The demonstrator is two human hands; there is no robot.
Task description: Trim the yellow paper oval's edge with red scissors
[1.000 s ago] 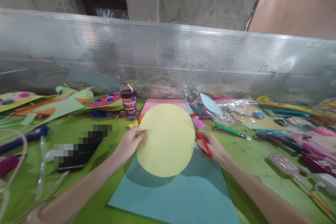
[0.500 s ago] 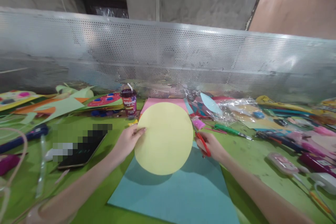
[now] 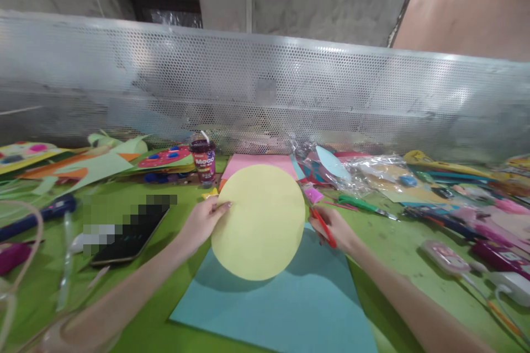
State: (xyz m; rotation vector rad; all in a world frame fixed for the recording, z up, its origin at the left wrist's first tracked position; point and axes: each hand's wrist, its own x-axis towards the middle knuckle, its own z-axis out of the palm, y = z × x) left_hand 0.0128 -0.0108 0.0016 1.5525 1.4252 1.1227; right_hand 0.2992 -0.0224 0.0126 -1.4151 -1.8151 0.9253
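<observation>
A round pale yellow paper disc (image 3: 260, 223) is held up in the middle of the head view, its left edge pinched by my left hand (image 3: 205, 218). My right hand (image 3: 333, 227) grips a pair of scissors with red handles (image 3: 324, 226), just right of the disc's edge. The blades are mostly hidden, so I cannot tell whether they touch the paper. Beneath the disc, a blue sheet of paper (image 3: 265, 311) lies on the green table, with the disc's shadow across it. Behind it is a pink sheet (image 3: 259, 162).
A drink cup with a straw (image 3: 202, 162) stands behind my left hand. To the left lies a phone (image 3: 132, 237). A green-handled cutter (image 3: 366, 205) rests at the right, near plastic wrapping (image 3: 376, 174). A perforated metal screen (image 3: 265, 88) runs along the back.
The yellow disc has dropped slightly and tilted a little towards me. My right hand and the red scissors have shifted slightly, with the handles now angled further down to the right.
</observation>
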